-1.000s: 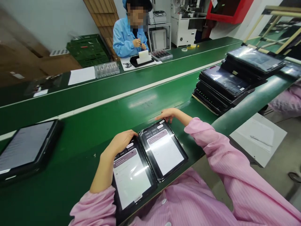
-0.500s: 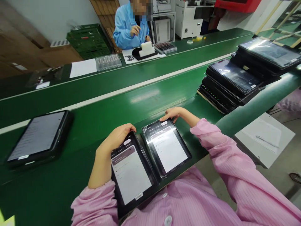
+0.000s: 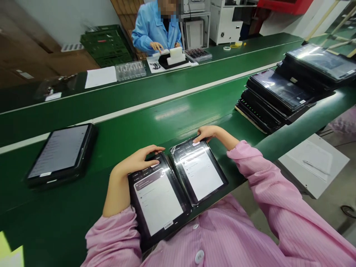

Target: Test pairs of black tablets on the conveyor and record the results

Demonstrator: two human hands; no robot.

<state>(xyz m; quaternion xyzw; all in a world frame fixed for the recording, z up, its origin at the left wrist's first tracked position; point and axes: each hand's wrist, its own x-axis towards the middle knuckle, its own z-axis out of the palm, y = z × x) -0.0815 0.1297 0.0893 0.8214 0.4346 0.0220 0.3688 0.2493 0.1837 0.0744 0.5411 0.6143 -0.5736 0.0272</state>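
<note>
Two tablets lie side by side at the bench's front edge, both with lit screens showing a dark panel on top and a white area below. On the left tablet [image 3: 161, 204], my left hand [image 3: 135, 160] grips the top edge, fingers along the rim and thumb resting on the upper screen. My right hand [image 3: 208, 132] is closed around the upper right corner of the right tablet [image 3: 205, 180]. Its thumb lies on the screen near a white button; the other fingers are partly hidden behind the edge.
A thick tablet stack [image 3: 59, 152] with a lit screen sits at the left. More tablets [image 3: 280, 91] are piled at the right. A grey board [image 3: 294, 167] with paper and pen is lower right. Across the green bench [image 3: 133, 115], a co-worker in blue [image 3: 155, 27] handles a dark device.
Both my thumbs have come down onto the upper screens. The left tablet stack has shifted right along the bench. The co-worker's raised hand has lowered to the device.
</note>
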